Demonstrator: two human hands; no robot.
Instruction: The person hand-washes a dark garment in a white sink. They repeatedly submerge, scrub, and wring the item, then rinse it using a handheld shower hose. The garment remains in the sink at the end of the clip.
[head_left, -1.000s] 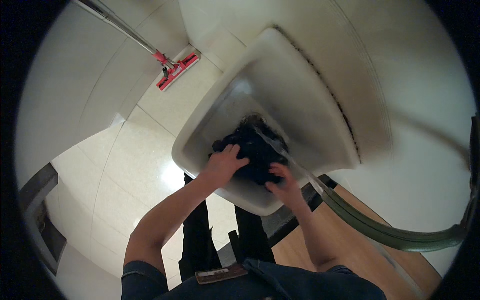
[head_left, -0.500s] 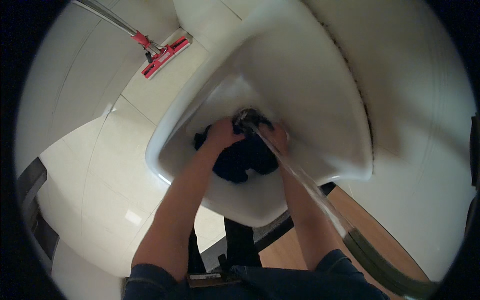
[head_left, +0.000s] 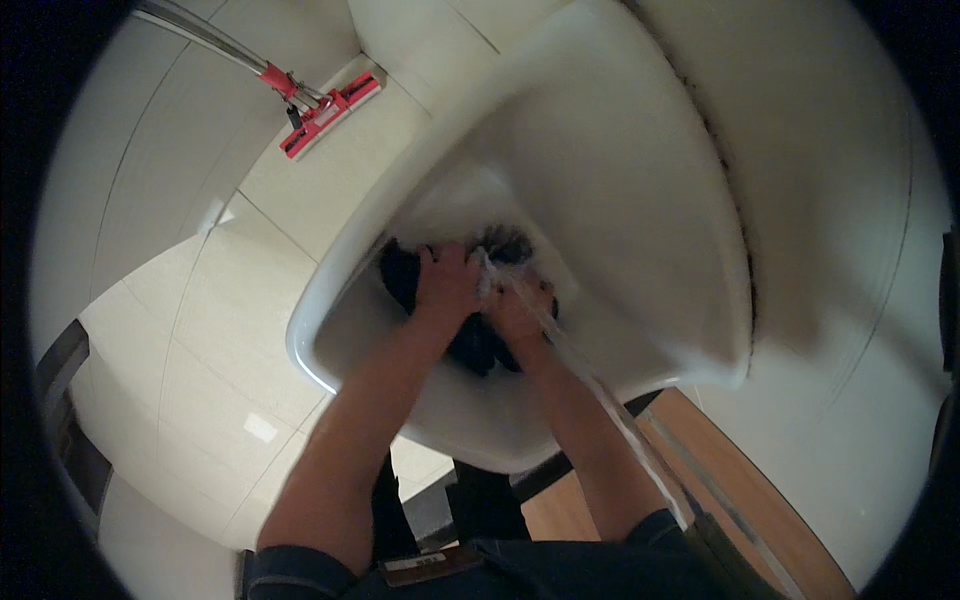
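My left hand (head_left: pixel 448 280) is palm down on the cloth (head_left: pixel 402 272), its fingers spread and bent over the folds; I cannot tell whether they grip the fabric or only press it. My right hand (head_left: pixel 516 308) is just beside it, lower and to the right, its fingers curled into the same cloth; here too the grip is hidden, so I cannot tell if it is closed. The cloth is dark navy, soft, wet-looking and bunched into an uneven mass, lying in the bottom of the basin (head_left: pixel 625 200), partly under both hands.

The basin is glossy white, apparently ceramic, roughly triangular, with a thick rounded rim and sloping walls. A dark, mottled seam (head_left: pixel 722 165) follows its curved edge along the wall (head_left: pixel 860 230), which is pale and smooth. A thin, clear stream of water (head_left: pixel 606 398) runs from the green, tubular hose (head_left: pixel 728 562) at lower right, passing over my right forearm to the hands.

Beyond the basin, the floor (head_left: pixel 225 310) is of shiny cream tiles with fine joints. A mop (head_left: pixel 330 115) stands there, with a flat red head and a metallic pole
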